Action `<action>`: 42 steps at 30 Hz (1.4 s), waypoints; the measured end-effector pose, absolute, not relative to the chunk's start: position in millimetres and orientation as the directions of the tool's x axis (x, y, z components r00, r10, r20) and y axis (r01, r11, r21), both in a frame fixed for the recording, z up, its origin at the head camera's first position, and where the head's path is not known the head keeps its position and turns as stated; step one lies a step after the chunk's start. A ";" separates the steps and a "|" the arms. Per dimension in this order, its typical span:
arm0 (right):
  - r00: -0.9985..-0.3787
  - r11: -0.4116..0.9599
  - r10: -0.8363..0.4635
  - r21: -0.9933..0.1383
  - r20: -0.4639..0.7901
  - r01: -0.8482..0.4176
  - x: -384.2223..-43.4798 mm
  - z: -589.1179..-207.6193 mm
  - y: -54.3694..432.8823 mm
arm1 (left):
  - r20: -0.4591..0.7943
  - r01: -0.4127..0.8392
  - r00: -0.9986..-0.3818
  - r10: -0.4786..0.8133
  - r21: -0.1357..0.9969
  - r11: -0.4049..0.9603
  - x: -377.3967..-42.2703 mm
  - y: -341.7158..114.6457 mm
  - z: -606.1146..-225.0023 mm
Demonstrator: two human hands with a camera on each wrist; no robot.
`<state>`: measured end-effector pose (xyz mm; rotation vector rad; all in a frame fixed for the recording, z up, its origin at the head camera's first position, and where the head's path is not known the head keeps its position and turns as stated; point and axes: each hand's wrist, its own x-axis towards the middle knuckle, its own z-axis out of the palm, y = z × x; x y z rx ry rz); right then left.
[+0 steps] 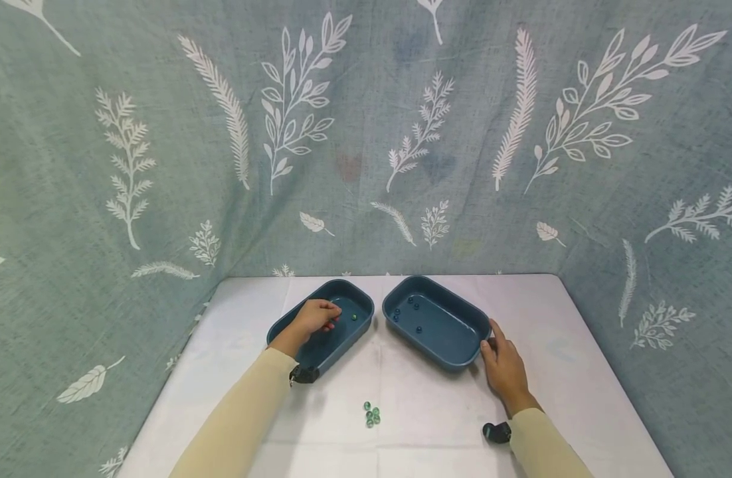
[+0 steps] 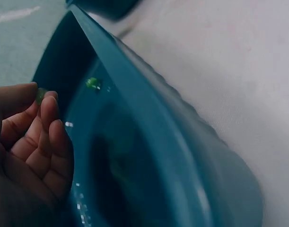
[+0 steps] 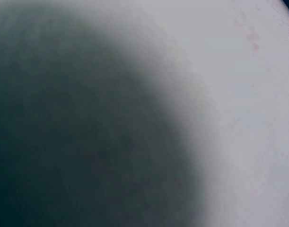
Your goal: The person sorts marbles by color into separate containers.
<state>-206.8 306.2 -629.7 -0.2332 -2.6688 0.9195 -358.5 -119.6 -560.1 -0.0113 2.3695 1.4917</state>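
Over the left blue tray, my left hand pinches a small green glass marble between thumb and fingertip. Below it, another green marble lies on the tray floor. My right hand rests against the near right corner of the right blue tray, thumb and fingertips at its rim. Several dark blue marbles lie in that tray, mostly toward its left end. The right wrist view is mostly filled by a dark blur.
A small cluster of green glass marbles lies on the white tablecloth, in front of the gap between the trays. A patterned blue-green cloth hangs behind the table and along both sides.
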 end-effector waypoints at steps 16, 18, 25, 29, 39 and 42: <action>-0.931 0.783 0.256 -0.621 0.262 0.040 -206.5 -630.4 303.7 | -0.380 -0.293 -0.917 0.119 0.848 0.441 -368.0 -115.0 -594.2; -0.932 0.781 0.256 -0.623 0.258 0.042 -206.3 -629.7 304.7 | -0.377 -0.289 -0.919 0.120 0.846 0.448 -368.7 -113.8 -594.2; -0.942 0.772 0.257 -0.632 0.215 0.066 -205.7 -626.5 306.0 | -0.367 -0.268 -0.922 0.124 0.837 0.477 -370.2 -107.5 -590.7; -0.942 0.774 0.259 -0.629 0.212 0.072 -206.6 -628.2 306.2 | -0.357 -0.261 -0.928 0.108 0.827 0.497 -370.7 -101.4 -586.7; -0.941 0.771 0.260 -0.633 0.219 0.065 -208.5 -627.6 306.4 | -0.355 -0.267 -0.932 0.079 0.815 0.514 -376.0 -95.3 -588.6; -0.940 0.769 0.266 -0.635 0.215 0.073 -208.1 -627.8 306.9 | -0.352 -0.260 -0.931 0.093 0.822 0.507 -377.3 -95.7 -590.1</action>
